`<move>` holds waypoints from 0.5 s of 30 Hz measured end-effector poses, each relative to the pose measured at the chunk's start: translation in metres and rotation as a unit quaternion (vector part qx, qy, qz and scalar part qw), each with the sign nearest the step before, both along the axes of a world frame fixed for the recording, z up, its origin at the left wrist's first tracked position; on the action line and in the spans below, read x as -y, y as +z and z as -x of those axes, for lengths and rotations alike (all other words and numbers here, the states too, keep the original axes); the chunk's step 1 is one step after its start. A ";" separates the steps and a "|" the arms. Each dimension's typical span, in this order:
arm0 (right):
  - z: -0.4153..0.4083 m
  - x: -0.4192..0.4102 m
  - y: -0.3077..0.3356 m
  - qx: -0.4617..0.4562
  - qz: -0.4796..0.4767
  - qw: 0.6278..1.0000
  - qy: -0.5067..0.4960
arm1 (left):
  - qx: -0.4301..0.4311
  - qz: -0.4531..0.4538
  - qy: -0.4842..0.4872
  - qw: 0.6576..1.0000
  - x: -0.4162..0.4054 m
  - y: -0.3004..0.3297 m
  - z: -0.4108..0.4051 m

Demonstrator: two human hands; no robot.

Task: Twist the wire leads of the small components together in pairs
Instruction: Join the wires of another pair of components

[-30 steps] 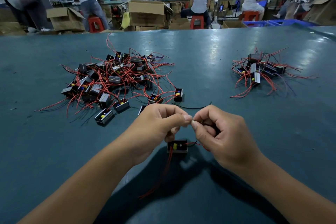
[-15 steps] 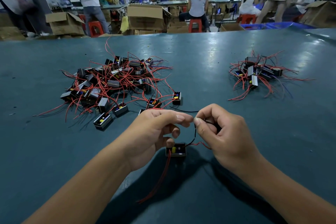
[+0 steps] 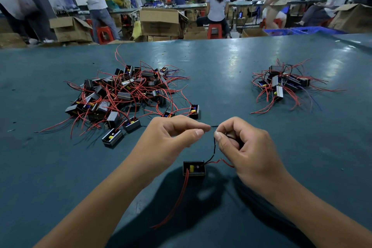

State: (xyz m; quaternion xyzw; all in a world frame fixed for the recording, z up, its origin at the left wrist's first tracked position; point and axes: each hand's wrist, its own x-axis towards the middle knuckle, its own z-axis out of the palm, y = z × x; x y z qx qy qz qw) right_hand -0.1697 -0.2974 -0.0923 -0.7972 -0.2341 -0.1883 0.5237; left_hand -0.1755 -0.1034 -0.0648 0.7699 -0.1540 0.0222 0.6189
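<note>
Two thin black wire leads (image 3: 214,147) rise from the small black boxed component (image 3: 193,168) on the teal table (image 3: 302,157), pinched at their tips between the left hand (image 3: 171,139) and right hand (image 3: 244,148). They look light, limp and springy; gripping near the bare ends should hold the twist.

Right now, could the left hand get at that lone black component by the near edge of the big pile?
Probably not yet: the left hand pinches the black lead. Bare table lies between it and that component, so once freed, likely yes.
</note>
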 end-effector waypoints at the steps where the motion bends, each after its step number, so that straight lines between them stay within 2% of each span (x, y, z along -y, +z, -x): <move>1: 0.000 0.000 0.000 0.001 0.000 1.000 0.001 | 0.014 -0.001 -0.008 1.000 0.001 0.000 0.001; 12: 0.001 0.000 0.002 -0.016 -0.013 0.999 0.028 | 0.135 -0.108 0.016 0.985 0.004 0.001 0.004; 15: 0.000 0.000 0.001 -0.030 -0.026 0.999 0.032 | 0.151 -0.108 0.031 0.982 0.002 0.001 0.003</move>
